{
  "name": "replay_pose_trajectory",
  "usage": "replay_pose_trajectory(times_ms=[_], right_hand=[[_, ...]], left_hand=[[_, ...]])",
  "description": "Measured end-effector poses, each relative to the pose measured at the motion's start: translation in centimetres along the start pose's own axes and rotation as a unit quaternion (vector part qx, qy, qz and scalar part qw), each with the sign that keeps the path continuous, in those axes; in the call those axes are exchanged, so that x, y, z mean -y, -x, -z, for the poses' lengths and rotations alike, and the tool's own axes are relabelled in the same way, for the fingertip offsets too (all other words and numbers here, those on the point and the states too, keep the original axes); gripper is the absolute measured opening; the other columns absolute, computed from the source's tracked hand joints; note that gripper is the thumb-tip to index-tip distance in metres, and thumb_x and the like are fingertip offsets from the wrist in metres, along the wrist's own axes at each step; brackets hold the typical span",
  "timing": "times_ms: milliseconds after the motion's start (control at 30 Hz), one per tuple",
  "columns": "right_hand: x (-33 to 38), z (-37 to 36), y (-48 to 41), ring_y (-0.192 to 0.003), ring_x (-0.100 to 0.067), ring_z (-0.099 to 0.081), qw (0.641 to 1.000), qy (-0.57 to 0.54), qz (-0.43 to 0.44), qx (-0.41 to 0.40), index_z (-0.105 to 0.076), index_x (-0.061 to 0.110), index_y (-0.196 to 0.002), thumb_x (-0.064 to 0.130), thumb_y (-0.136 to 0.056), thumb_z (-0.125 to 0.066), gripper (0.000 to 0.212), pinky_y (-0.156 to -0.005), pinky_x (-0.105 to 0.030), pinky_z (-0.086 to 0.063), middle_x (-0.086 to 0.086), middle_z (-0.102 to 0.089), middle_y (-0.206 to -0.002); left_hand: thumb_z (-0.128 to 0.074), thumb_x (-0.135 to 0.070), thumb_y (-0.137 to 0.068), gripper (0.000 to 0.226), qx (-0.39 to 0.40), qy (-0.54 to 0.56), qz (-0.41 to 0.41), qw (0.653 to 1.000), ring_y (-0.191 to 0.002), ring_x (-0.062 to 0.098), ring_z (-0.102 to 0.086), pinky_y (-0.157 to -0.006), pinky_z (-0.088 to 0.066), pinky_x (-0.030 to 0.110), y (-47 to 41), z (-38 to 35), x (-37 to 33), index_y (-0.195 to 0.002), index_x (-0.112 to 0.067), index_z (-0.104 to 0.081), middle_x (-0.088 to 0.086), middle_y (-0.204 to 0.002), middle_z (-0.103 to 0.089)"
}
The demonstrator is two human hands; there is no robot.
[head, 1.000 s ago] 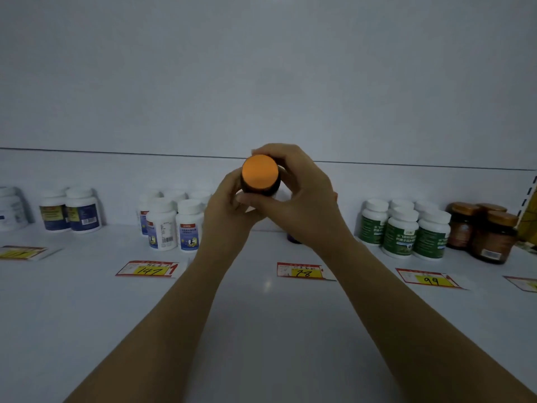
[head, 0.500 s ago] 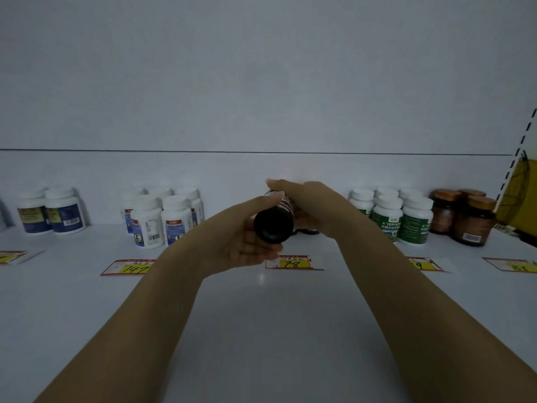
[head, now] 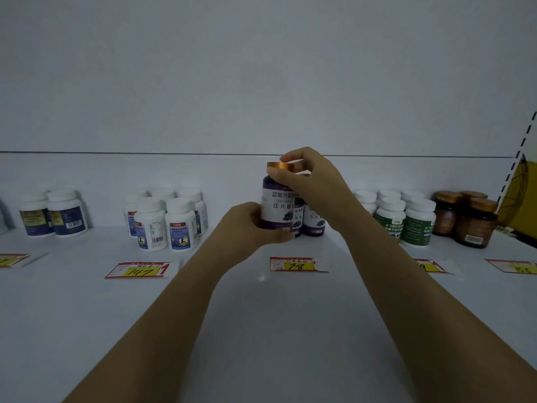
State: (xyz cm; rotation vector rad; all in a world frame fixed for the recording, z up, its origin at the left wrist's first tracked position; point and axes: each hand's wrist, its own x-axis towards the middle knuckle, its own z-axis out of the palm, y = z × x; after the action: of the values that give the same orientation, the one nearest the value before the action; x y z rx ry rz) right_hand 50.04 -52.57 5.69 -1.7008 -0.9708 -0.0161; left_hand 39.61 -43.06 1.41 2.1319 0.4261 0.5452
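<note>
A dark purple bottle [head: 276,206] with a white label and a copper-orange cap stands upright above the middle of the white shelf [head: 87,315]. My left hand [head: 247,225] grips its lower body from the left and underneath. My right hand [head: 308,175] pinches the cap from above and the right, thumb in front. Behind it stand two more purple bottles [head: 313,222] of the same kind, partly hidden by my hands. A price tag [head: 296,264] marked 78 lies on the shelf just in front.
White bottles with blue labels [head: 165,222] stand at the back left, and another pair [head: 55,213] further left. Green-labelled white bottles [head: 406,222] and brown jars [head: 470,222] stand at the back right. Several price tags lie along the shelf, one [head: 139,270] marked 147.
The bottle lay sideways with its base toward me half a second ago; now it is upright with the label facing me. My right hand has shifted to the cap, my left to the base.
</note>
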Motion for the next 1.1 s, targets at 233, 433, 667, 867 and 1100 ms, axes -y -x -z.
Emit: replay_pose_trajectory(times_ms=[233,433,667,867,1100], right_hand=[[0.3,-0.3,-1.3,-0.094,-0.01,-0.054,0.982,0.182,0.015,0.045,-0.06,0.021,-0.121,0.043,-0.088,-0.062,0.04,-0.061,-0.013,-0.04,0.003,-0.062,-0.114],[0.3,-1.7,-4.1,-0.103,-0.016,-0.056,0.973,0.227,0.036,0.029,-0.062,0.013,-0.12,0.038,-0.089,-0.061,0.04,-0.085,-0.027,-0.049,-0.003,-0.064,-0.119],[-1.2,-3.8,-6.7,-0.089,-0.009,-0.052,0.961,0.267,0.067,0.04,-0.064,0.002,-0.111,0.026,-0.088,-0.065,0.033,-0.075,-0.019,-0.039,-0.005,-0.067,-0.111],[-2.9,-5.0,-6.6,-0.104,-0.02,-0.05,0.931,0.353,0.068,0.069,-0.06,0.004,-0.115,0.034,-0.087,-0.066,0.041,-0.085,-0.027,-0.043,-0.012,-0.049,-0.121],[-4.0,-5.6,-5.9,-0.097,-0.029,-0.053,0.899,0.42,0.106,0.058,-0.057,0.0,-0.108,0.034,-0.092,-0.059,0.038,-0.082,-0.035,-0.047,-0.016,-0.048,-0.112]], left_hand=[[-0.069,-0.034,-0.083,0.053,-0.02,-0.085,-0.011,0.996,-0.111,0.015,-0.056,-0.085,-0.039,0.02,-0.6,-0.7,1.9,-0.129,-0.017,-0.049,0.001,-0.127,-0.06],[-0.036,-0.047,-0.098,0.062,0.042,-0.354,0.029,0.934,-0.139,0.025,-0.027,-0.112,-0.025,0.033,-1.5,-1.1,5.0,-0.144,-0.006,-0.029,0.012,-0.15,-0.031],[-0.016,-0.043,-0.102,0.063,0.102,-0.414,0.069,0.902,-0.147,0.025,-0.001,-0.119,-0.005,0.036,-2.0,-1.5,6.9,-0.15,-0.005,-0.002,0.011,-0.159,0.0],[-0.012,-0.045,-0.101,0.064,0.112,-0.422,0.078,0.896,-0.147,0.023,0.003,-0.119,-0.001,0.035,-1.9,-1.6,7.0,-0.151,-0.007,0.002,0.01,-0.159,0.005],[-0.01,-0.045,-0.101,0.064,0.12,-0.421,0.084,0.895,-0.147,0.022,0.004,-0.118,0.001,0.034,-1.9,-1.7,6.9,-0.151,-0.007,0.003,0.009,-0.159,0.007]])
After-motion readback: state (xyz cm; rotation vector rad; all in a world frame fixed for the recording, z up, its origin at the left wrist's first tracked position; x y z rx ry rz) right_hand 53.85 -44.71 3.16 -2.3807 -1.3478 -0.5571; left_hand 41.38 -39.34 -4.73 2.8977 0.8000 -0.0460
